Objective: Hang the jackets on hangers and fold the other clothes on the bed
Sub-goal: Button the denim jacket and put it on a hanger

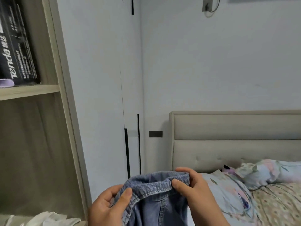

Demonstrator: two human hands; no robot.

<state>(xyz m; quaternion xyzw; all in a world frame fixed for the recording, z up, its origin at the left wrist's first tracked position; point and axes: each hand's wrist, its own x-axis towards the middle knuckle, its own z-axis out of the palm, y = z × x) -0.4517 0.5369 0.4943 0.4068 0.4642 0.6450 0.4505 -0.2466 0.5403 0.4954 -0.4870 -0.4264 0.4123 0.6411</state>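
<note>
- Only one view is given; it is taken by a wide-angle camera worn on the person's head.
- The room is looked at forward and slightly downward, toward the white wall (219, 62) and the white wardrobe doors (101, 95).
- The left hand (105, 207) and the right hand (195, 190), which grip a denim garment (156, 196), are seen very near, at the bottom edge, and are cut off there by the frame.
- The upholstered headboard (236, 137) and the flowered bedding (268, 201) are seen farther away, at the lower right.
- The open shelf unit (29, 92) is caught close at the left edge, with a black Tenda box (17, 46) on its upper shelf.
- The upright lines of the shelf unit are shown leaning by the wide lens.
</note>
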